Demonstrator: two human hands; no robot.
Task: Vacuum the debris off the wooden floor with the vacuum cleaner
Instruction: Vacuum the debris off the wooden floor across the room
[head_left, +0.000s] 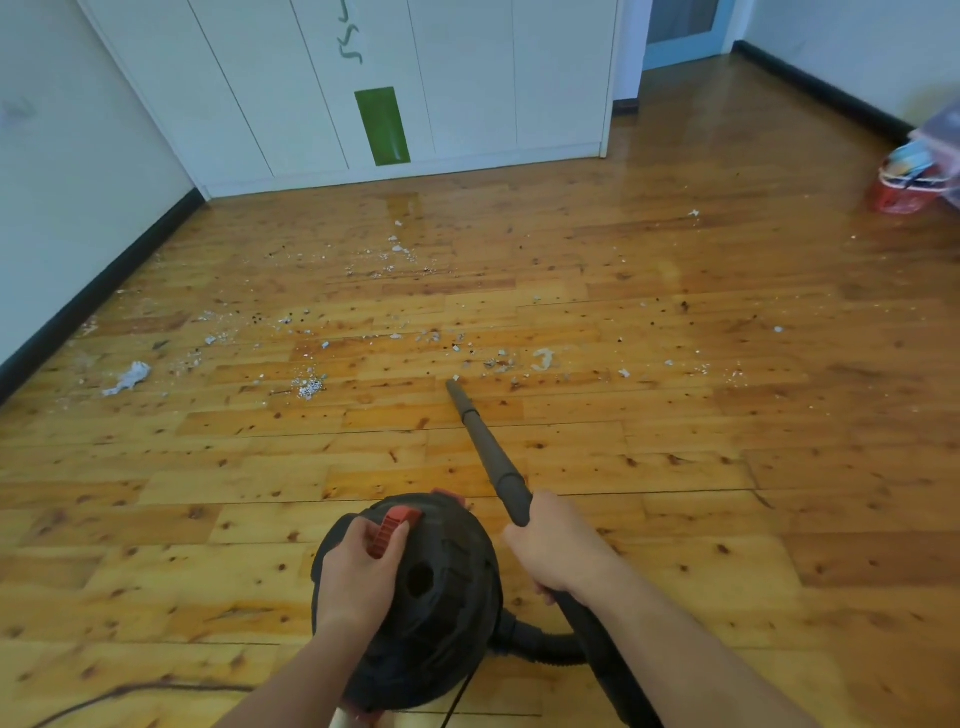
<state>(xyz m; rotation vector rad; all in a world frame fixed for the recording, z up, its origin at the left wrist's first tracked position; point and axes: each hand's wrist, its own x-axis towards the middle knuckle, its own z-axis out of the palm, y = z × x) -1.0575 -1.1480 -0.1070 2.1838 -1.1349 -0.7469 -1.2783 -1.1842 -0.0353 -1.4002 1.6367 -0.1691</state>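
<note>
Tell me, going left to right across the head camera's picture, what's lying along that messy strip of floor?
crumpled white tissue → heap of white crumbs → vacuum wand's tip → curled pale scrap → red basket, far right by the wall.

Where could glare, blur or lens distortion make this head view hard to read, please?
Head view: glare washes out the wooden floor near the doorway; the red basket at the right edge is blurred; the wide lens bends the white cabinet and black baseboard; the debris and vacuum nozzle look sharp.
</note>
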